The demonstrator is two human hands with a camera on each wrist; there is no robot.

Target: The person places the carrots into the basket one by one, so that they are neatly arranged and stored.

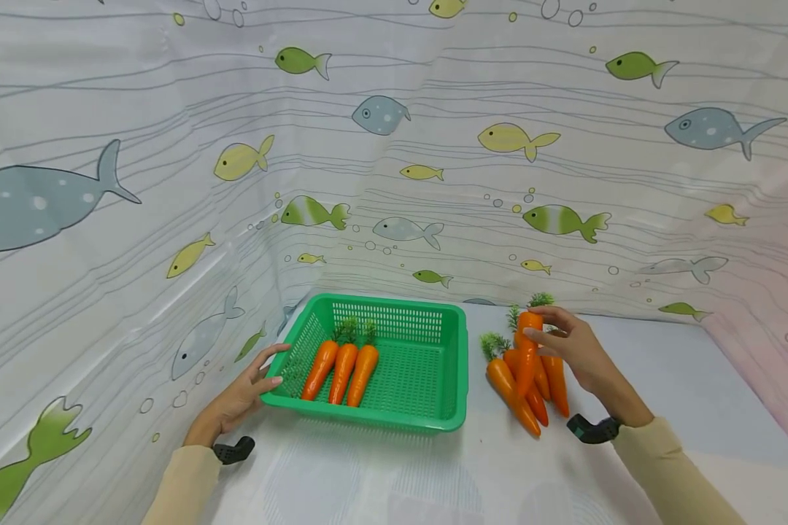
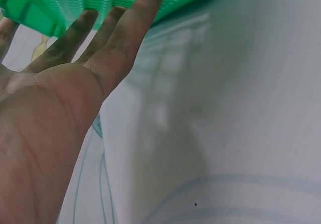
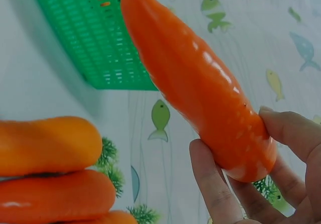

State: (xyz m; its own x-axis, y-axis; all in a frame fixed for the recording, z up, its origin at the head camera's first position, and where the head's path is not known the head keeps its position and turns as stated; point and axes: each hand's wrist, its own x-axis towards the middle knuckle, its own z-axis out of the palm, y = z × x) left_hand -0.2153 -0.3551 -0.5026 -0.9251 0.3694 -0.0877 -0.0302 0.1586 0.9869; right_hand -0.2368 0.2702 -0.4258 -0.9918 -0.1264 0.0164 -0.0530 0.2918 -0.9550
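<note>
A bright orange carrot (image 3: 200, 88) with a green leafy top is pinched near its thick end by my right hand (image 1: 570, 346), its tip pointing down in the head view. Under and around it lies a pile of several more carrots (image 1: 507, 386) with leafy tops. My left hand (image 1: 239, 397) touches the left side of a green plastic basket (image 1: 368, 417), its fingers fairly straight against the slotted wall in the left wrist view. Inside the basket, toward the left, three carrots (image 1: 344, 372) lie side by side, tops toward the back.
A white table (image 1: 381, 481) with faint printed shapes bears the basket and the pile. Behind and to the left rises a white sheet (image 1: 341, 175) printed with fish and wavy lines. Each wrist wears a small black device (image 1: 593, 429).
</note>
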